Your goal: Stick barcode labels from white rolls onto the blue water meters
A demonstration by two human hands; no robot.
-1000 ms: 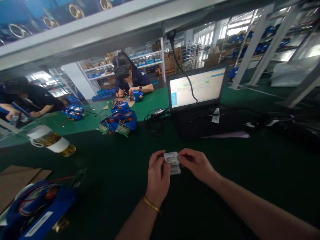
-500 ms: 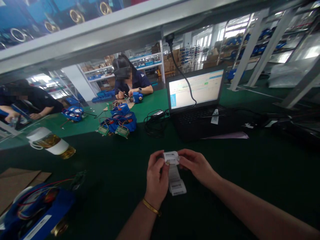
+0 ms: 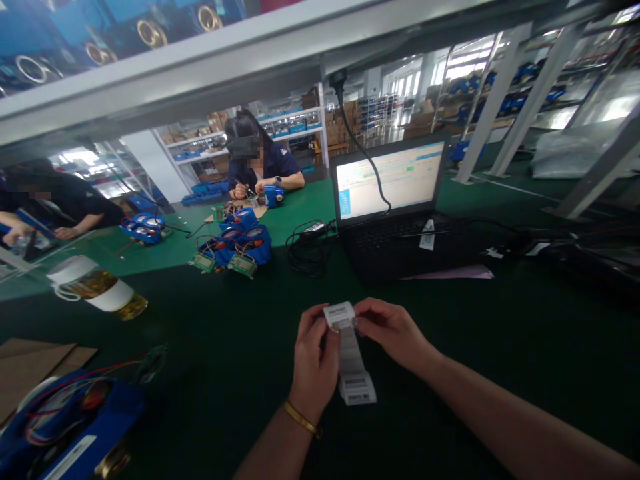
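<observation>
Over the dark green table, my left hand [image 3: 315,360] and my right hand [image 3: 393,330] both pinch the top end of a white strip of barcode labels [image 3: 351,357]. The strip hangs down between my hands, and its lower end carries a printed label. A thin gold bracelet sits on my left wrist. An open laptop [image 3: 395,200] with a lit screen stands just beyond my hands.
A blue meter with red wires [image 3: 70,427] lies at the near left beside brown cardboard [image 3: 30,363]. A glass mug of tea [image 3: 95,290] stands at left. Several blue meters [image 3: 240,247] and black cables [image 3: 310,247] lie mid-table. Two people work at the far side.
The label strip, folded small between my fingers a second ago, has unfolded and now hangs down long. My hands have stayed in almost the same place.
</observation>
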